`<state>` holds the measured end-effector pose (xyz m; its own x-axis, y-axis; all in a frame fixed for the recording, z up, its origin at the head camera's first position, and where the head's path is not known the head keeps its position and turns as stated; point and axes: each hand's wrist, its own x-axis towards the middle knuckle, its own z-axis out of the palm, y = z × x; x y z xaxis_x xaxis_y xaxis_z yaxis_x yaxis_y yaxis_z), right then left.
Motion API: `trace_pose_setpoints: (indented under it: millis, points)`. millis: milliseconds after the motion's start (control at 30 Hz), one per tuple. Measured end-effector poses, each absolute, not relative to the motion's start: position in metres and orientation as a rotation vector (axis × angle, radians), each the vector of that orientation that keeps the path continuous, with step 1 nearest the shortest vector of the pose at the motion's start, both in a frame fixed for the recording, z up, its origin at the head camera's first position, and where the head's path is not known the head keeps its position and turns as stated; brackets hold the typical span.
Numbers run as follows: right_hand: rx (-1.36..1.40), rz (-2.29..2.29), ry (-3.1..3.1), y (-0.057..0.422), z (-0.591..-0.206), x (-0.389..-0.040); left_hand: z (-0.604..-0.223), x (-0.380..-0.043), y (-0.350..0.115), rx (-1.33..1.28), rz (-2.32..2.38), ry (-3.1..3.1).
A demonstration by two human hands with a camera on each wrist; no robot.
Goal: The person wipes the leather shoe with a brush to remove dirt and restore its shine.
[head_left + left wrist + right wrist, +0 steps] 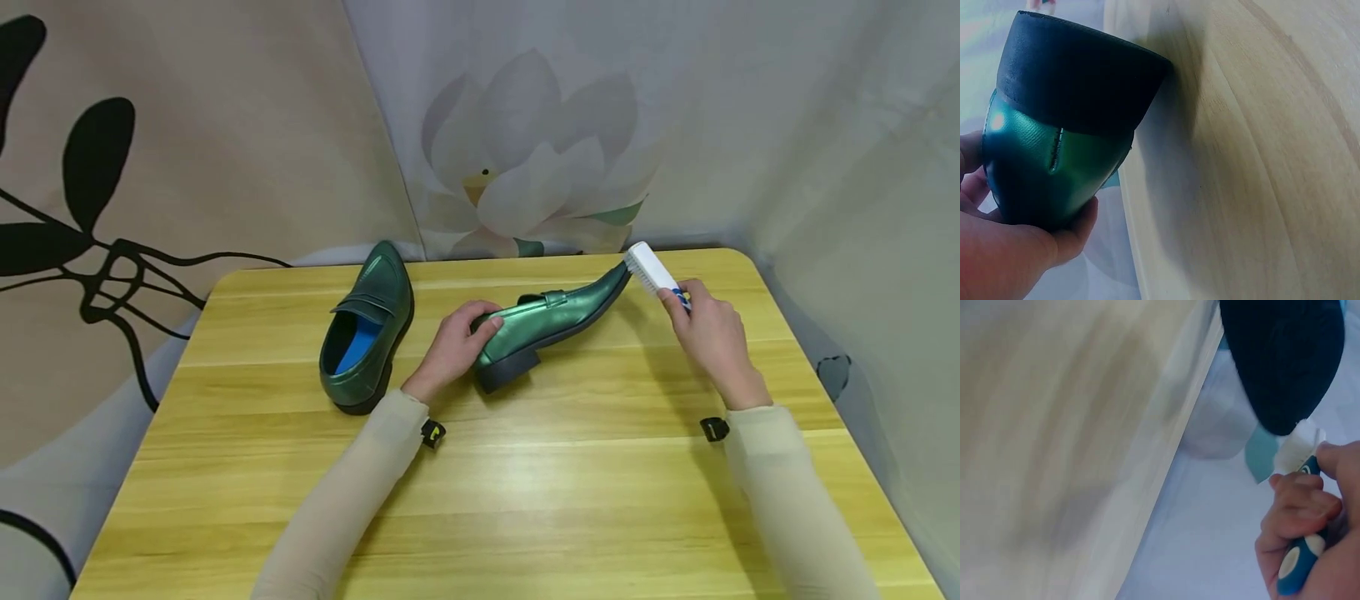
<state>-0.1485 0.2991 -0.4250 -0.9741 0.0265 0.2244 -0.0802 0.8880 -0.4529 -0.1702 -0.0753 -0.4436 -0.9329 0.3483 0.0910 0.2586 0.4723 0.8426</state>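
A metallic green loafer (555, 321) is held tilted over the table, its toe raised to the right and its black heel low. My left hand (461, 342) grips it round the back, thumb over the heel counter; the left wrist view shows the dark heel block (1079, 75) from behind. In my right hand (708, 337) is a white brush (651, 267) with a blue-and-white handle, its bristles right at the toe tip. The right wrist view shows the fingers curled round the handle (1297, 565), below the shoe's dark sole (1285, 362).
A second green loafer (367, 329) with a blue insole stands upright on the wooden table (570, 500), left of my left hand. Behind the table's far edge hangs a pale curtain (540, 125) with a flower print.
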Motion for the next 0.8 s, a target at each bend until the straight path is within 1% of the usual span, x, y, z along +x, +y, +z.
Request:
trace_pose_setpoints:
  millis: [133,233,633,733,800]
  points:
    - [0.038,0.678,-2.861,0.305,-0.424,-0.158,-0.444,-0.17,-0.075,0.52,1.471,2.612]
    - [0.066,0.655,-2.854,0.303,-0.422,-0.155,-0.445,-0.17,-0.075,0.518,1.465,2.614]
    - [0.336,0.511,-2.771,0.256,-0.425,-0.101,-0.443,-0.169,-0.075,0.498,1.478,2.625]
    - [0.401,0.495,-2.774,0.251,-0.428,-0.094,-0.444,-0.17,-0.074,0.504,1.478,2.624]
    - [0.394,0.502,-2.774,0.252,-0.429,-0.093,-0.444,-0.17,-0.073,0.51,1.476,2.621]
